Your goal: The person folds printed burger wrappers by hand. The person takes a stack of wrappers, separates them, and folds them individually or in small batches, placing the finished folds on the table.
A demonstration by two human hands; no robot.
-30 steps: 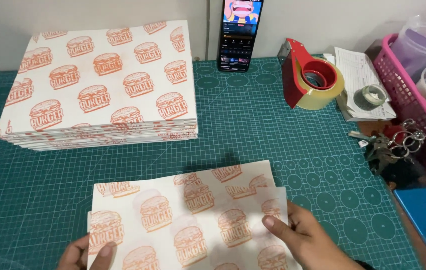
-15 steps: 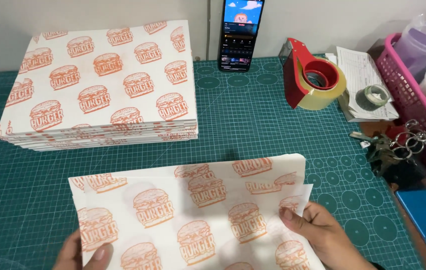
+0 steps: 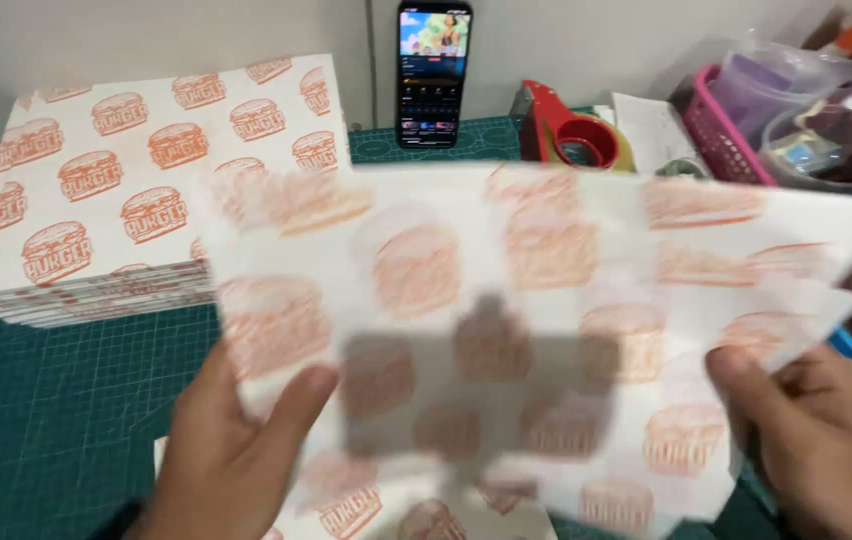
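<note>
A burger-printed paper sheet [image 3: 546, 300] is gripped by the left hand [image 3: 236, 450] and right hand [image 3: 816, 430]; a stack of sheets [image 3: 116, 190] is seen behind.

Green gridded cutting mat [image 3: 56, 420] over tabletop; plain pale wall [image 3: 586, 40] behind, evenly lit.

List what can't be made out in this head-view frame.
- Lifted paper sheet: print smeared by motion blur.
- Tape dispenser, cutting mat: partly hidden behind the sheet.
- Left hand, right hand: cut off by the bottom edge.
- Pink basket: contents blurred.
</note>
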